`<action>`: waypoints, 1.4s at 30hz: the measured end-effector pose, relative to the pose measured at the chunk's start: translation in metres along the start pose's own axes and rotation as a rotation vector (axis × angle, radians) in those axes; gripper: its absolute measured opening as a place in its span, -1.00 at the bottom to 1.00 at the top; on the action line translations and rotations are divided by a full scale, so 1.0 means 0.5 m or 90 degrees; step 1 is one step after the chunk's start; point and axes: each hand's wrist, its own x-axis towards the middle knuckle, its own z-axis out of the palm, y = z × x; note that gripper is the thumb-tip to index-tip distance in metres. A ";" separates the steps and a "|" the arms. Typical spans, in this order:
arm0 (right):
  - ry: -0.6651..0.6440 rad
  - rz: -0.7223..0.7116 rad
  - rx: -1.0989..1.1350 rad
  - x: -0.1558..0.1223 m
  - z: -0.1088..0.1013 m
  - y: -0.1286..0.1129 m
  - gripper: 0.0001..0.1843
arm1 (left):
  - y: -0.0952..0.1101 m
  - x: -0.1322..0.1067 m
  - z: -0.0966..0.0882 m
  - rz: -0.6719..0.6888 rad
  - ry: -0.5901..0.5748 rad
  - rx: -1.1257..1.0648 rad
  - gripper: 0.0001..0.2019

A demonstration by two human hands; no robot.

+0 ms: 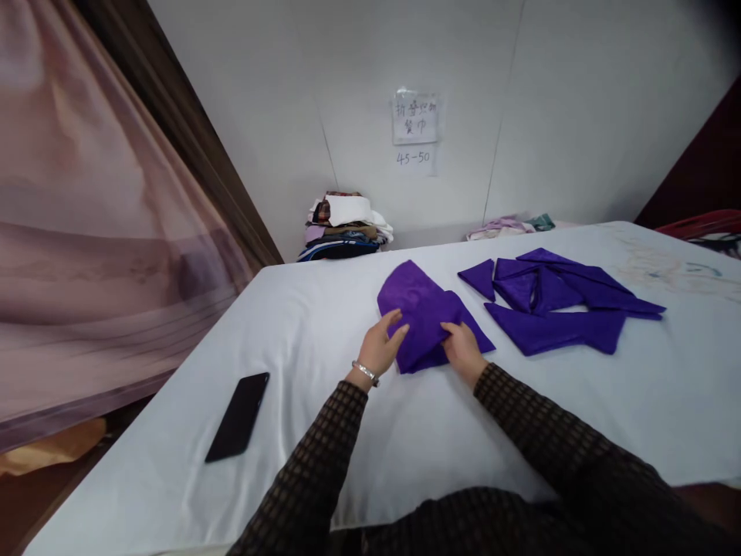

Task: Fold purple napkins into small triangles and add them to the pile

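Note:
A purple cloth napkin (420, 313), partly folded, lies in front of me on the white-covered table (312, 340). Its right part shows a flap with a pointed corner. At its near left edge is my left hand (380, 344), thumb and fingers apart, with a silver bracelet on the wrist. My right hand (461, 349) pinches the napkin's near right part between thumb and fingers; the fingertips under the cloth are hidden. To the right lie several more purple napkins (570, 332), folded into angular shapes and partly overlapping.
A black phone (238, 417) lies at the table's left. Beyond the far edge are a stack of folded clothes (344, 228) and a lower cloth pile (503, 226). A handwritten sign (415, 120) hangs on the wall. Pink curtain (116, 216) drapes along the left.

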 end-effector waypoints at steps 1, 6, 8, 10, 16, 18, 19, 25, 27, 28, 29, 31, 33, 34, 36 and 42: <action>0.034 0.032 0.023 0.002 -0.032 -0.007 -0.61 | -0.017 -0.016 0.012 0.002 -0.011 0.037 -0.63; 0.073 0.124 0.056 -0.008 -0.128 -0.036 -0.71 | -0.061 -0.078 0.082 0.089 -0.067 0.156 -0.57; 0.031 0.163 0.039 -0.013 -0.140 -0.050 -0.76 | -0.054 -0.090 0.101 0.115 -0.094 0.197 -0.52; -0.007 0.206 0.021 -0.013 -0.146 -0.067 -0.81 | -0.043 -0.095 0.112 0.121 -0.109 0.244 -0.50; -0.002 0.247 -0.098 0.005 -0.172 -0.110 -0.97 | -0.029 -0.092 0.118 0.112 -0.084 0.325 -0.60; 0.004 0.238 -0.161 0.011 -0.179 -0.120 -0.90 | -0.030 -0.088 0.120 0.094 -0.083 0.340 -0.61; 0.001 0.235 -0.194 0.013 -0.183 -0.124 -0.85 | -0.031 -0.086 0.121 0.084 -0.082 0.348 -0.61; -0.022 0.146 -0.497 0.014 -0.201 -0.142 -0.53 | -0.037 -0.079 0.126 0.020 -0.070 0.402 -0.70; -0.037 0.117 -0.559 0.014 -0.207 -0.146 -0.49 | -0.039 -0.079 0.126 0.005 -0.069 0.406 -0.75; -0.045 0.109 -0.573 0.015 -0.210 -0.147 -0.48 | -0.039 -0.079 0.126 0.001 -0.066 0.405 -0.76; -0.053 0.099 -0.582 0.016 -0.213 -0.148 -0.47 | -0.039 -0.079 0.126 -0.002 -0.060 0.403 -0.76; -0.064 0.071 -0.596 0.020 -0.222 -0.146 -0.48 | -0.040 -0.079 0.125 -0.010 -0.048 0.399 -0.76; -0.075 0.048 -0.619 0.026 -0.235 -0.141 -0.51 | -0.040 -0.079 0.125 -0.023 -0.046 0.397 -0.77; -0.082 0.040 -0.635 0.028 -0.242 -0.137 -0.54 | -0.040 -0.079 0.126 -0.031 -0.048 0.398 -0.78; -0.097 0.023 -0.678 0.033 -0.255 -0.130 -0.59 | -0.040 -0.079 0.126 -0.046 -0.051 0.405 -0.80; -0.118 -0.092 -0.872 0.028 -0.263 -0.128 -0.71 | -0.036 -0.084 0.121 -0.070 -0.082 0.416 -0.86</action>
